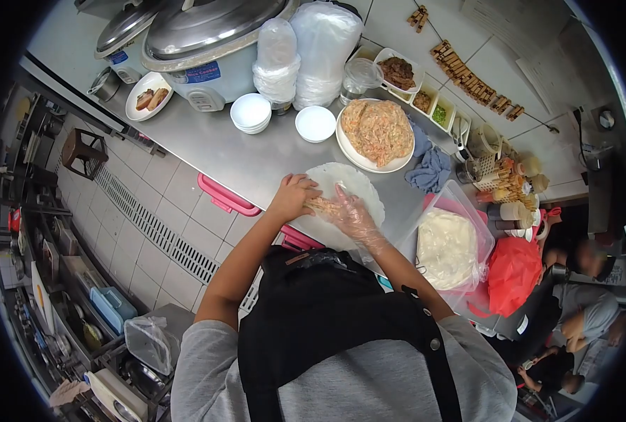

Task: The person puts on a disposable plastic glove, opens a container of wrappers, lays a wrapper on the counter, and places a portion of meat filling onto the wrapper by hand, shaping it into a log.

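Across the round wrapper [363,188] in the head view, I see the strip of filling [324,206] lying crosswise, between and touching my left hand [293,197] and gloved right hand [354,217]. The left fingers curl over its end, the right thumb spreads apart; whether either pinches, I cannot tell. Beyond the wrapper, a bowl [345,150] crowds close; right of it sits a clear tub [470,202].

The blue label [202,73] on the large cooker [179,83] appears to read "Rice Cooker". The smaller cooker [127,72] bears 1 blue sticker [118,58], too small to read; the wall sheets' [513,22] print is illegible.
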Motion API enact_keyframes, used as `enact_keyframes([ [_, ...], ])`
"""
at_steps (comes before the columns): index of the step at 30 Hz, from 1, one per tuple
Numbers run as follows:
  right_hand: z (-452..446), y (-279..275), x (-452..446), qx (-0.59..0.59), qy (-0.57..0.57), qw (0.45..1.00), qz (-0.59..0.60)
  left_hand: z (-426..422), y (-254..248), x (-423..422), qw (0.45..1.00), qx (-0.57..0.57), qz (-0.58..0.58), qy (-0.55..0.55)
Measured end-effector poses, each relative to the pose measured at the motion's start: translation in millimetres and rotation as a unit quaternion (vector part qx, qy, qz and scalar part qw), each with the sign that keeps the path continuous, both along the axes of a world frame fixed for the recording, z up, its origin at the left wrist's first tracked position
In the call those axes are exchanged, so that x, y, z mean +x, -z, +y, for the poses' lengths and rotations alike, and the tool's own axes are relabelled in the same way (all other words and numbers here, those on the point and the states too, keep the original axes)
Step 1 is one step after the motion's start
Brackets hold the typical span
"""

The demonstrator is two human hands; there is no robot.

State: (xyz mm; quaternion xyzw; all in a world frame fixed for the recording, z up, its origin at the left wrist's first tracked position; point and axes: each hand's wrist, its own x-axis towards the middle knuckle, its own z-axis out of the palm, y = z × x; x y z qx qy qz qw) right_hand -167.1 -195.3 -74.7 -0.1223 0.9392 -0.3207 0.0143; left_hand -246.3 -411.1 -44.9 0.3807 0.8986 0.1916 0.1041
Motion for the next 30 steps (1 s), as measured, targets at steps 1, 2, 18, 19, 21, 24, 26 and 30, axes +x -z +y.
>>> enact_keyframes([
  [1, 3, 2, 1, -0.029, -0.001, 0.999, 0.020, -1, 0, 0, 1.000, 0.002, -0.002, 0.000],
  [2, 6, 4, 1, -0.028, 0.000, 0.999, 0.021, -1, -1, 0, 1.000, 0.002, -0.001, 0.001],
  [18, 31, -21, 26, -0.023, 0.022, 0.999, 0.041, -1, -1, 1, 0.999, 0.016, 0.032, 0.016],
  [19, 28, -31, 29, -0.011, 0.061, 0.995, 0.072, 1, -4, 3, 0.998, 0.016, 0.058, 0.019],
  [21, 31, -29, 29, -0.152, 0.093, 0.982, 0.058, 12, -13, 12, 0.997, 0.063, 0.050, 0.000],
  [24, 27, -47, 26, -0.462, 0.197, 0.865, -0.018, 40, -59, 38, 0.989, 0.141, -0.040, 0.011],
  [26, 25, -62, 23, -0.612, 0.263, 0.742, -0.077, 65, -72, 63, 0.973, 0.147, -0.178, 0.023],
  [30, 21, -92, 12, -0.693, 0.225, 0.684, -0.046, 103, -68, 84, 0.917, 0.101, -0.376, 0.091],
])
